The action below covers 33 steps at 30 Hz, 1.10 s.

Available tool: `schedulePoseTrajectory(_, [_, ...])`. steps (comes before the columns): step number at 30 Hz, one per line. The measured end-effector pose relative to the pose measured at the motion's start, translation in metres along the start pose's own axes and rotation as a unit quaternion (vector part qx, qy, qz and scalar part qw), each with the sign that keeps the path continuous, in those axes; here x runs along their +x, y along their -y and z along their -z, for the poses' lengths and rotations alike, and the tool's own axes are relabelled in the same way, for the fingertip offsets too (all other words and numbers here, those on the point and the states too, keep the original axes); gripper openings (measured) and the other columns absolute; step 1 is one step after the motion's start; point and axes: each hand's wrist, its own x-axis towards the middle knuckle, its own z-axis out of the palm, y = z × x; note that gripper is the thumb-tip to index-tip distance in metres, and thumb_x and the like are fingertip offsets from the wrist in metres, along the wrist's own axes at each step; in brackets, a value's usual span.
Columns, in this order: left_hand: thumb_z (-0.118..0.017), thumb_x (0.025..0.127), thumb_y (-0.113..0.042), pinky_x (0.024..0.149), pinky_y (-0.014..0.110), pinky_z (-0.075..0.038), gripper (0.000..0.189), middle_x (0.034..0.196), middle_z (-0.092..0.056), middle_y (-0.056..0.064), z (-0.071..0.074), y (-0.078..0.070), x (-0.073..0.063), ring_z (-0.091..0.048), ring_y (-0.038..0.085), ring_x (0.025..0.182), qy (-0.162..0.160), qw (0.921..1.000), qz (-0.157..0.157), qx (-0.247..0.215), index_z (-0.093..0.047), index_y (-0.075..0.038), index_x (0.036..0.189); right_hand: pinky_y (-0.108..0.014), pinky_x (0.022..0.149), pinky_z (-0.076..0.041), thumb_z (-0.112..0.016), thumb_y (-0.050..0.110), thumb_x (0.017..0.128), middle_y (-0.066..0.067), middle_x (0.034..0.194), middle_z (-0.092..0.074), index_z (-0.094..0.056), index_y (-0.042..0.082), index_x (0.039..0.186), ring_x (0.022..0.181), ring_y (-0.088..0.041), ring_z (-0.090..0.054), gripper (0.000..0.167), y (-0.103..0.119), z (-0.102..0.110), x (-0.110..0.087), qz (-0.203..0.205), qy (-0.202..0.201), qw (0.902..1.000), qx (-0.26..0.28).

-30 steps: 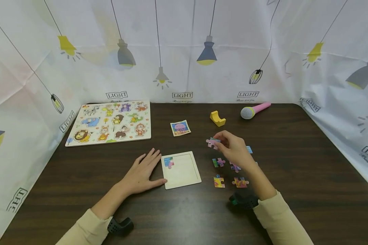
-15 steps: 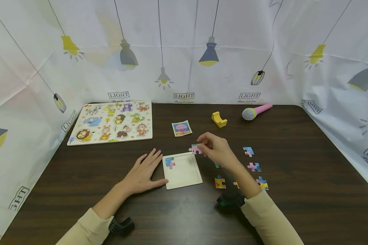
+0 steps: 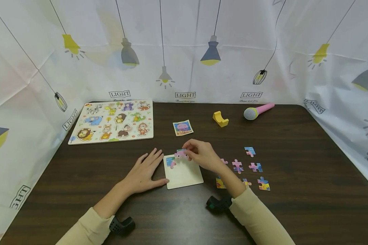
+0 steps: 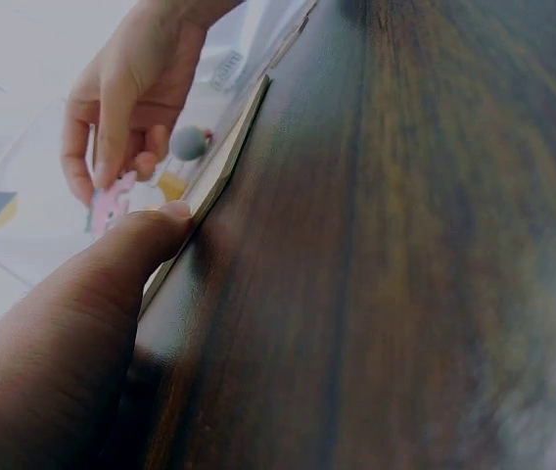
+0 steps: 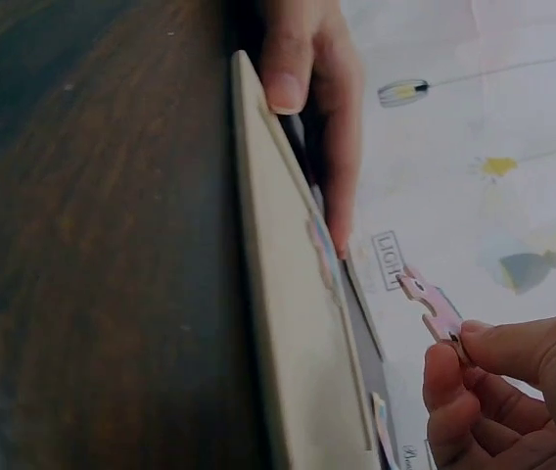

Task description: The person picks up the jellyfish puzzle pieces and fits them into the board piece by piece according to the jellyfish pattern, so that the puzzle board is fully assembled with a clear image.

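Note:
My right hand pinches a pink jigsaw piece between thumb and fingers, above the top edge of a pale wooden puzzle tray. In the right wrist view, the pink piece is held clear of the tray, its knob pointing away from the fingertips. A blue-and-pink corner piece lies in the tray's upper left corner. My left hand rests on the table with fingers spread, its thumb on the tray's left edge. The left wrist view shows that thumb at the rim.
Several loose jigsaw pieces lie right of the tray, some partly hidden by the right forearm. Behind it are a jellyfish picture card, a yellow curved block and a pink toy microphone. An animal puzzle board lies back left.
My right hand has carried the pink jigsaw piece leftward from above the loose pieces to over the tray, near the corner piece. The left hand has stayed at the tray's edge.

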Motion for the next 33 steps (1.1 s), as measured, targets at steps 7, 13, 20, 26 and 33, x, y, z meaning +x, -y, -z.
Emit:
schedulePoseTrajectory(7, [-0.04, 0.081, -0.071, 0.106, 0.049, -0.015, 0.091, 0.15, -0.022, 0.01, 0.0, 0.001, 0.001, -0.012, 0.023, 0.138, 0.002, 1.0, -0.001, 0.004, -0.028, -0.006, 0.144, -0.023, 0.056, -0.045, -0.065, 0.006, 0.085, 0.002, 0.076, -0.06, -0.066, 0.009, 0.094, 0.064, -0.012, -0.051, 0.009, -0.004, -0.008, 0.002, 0.001, 0.004, 0.9992, -0.041])
schedulePoseTrajectory(13, [-0.04, 0.081, -0.071, 0.106, 0.049, -0.015, 0.091, 0.15, -0.022, 0.01, -0.001, 0.002, 0.002, -0.012, 0.023, 0.138, 0.0, 1.0, -0.003, 0.005, -0.027, -0.007, 0.145, -0.023, 0.057, -0.043, -0.065, 0.006, 0.084, 0.002, 0.075, -0.059, -0.066, 0.009, 0.093, 0.065, -0.013, -0.049, 0.009, -0.009, -0.012, 0.002, -0.007, 0.002, 0.999, -0.044])
schedulePoseTrajectory(20, [-0.041, 0.081, -0.071, 0.106, 0.048, -0.015, 0.091, 0.149, -0.022, 0.01, -0.001, 0.002, 0.002, -0.014, 0.023, 0.138, -0.003, 0.9999, -0.005, 0.008, -0.028, -0.006, 0.144, -0.024, 0.059, -0.042, -0.066, 0.008, 0.084, 0.004, 0.074, -0.059, -0.067, 0.01, 0.09, 0.067, -0.012, -0.048, 0.006, -0.015, -0.018, 0.004, -0.001, -0.014, 0.9966, -0.082])
schedulePoseTrajectory(26, [-0.041, 0.082, -0.07, 0.106, 0.049, -0.015, 0.091, 0.149, -0.023, 0.011, 0.0, 0.001, 0.002, -0.014, 0.023, 0.138, -0.002, 1.0, -0.007, 0.006, -0.028, -0.006, 0.144, -0.026, 0.064, -0.041, -0.071, 0.015, 0.08, 0.007, 0.073, -0.06, -0.069, 0.013, 0.086, 0.072, -0.013, -0.046, 0.006, -0.016, -0.023, 0.003, -0.02, -0.037, 0.9933, -0.108])
schedulePoseTrajectory(33, [-0.041, 0.081, -0.071, 0.106, 0.049, -0.016, 0.091, 0.149, -0.024, 0.011, -0.001, 0.001, 0.001, -0.015, 0.024, 0.138, -0.002, 1.0, -0.005, 0.006, -0.028, -0.006, 0.144, -0.027, 0.064, -0.039, -0.073, 0.017, 0.078, 0.008, 0.074, -0.061, -0.07, 0.013, 0.085, 0.074, -0.013, -0.046, 0.009, -0.015, -0.027, 0.003, -0.015, -0.043, 0.9894, -0.138])
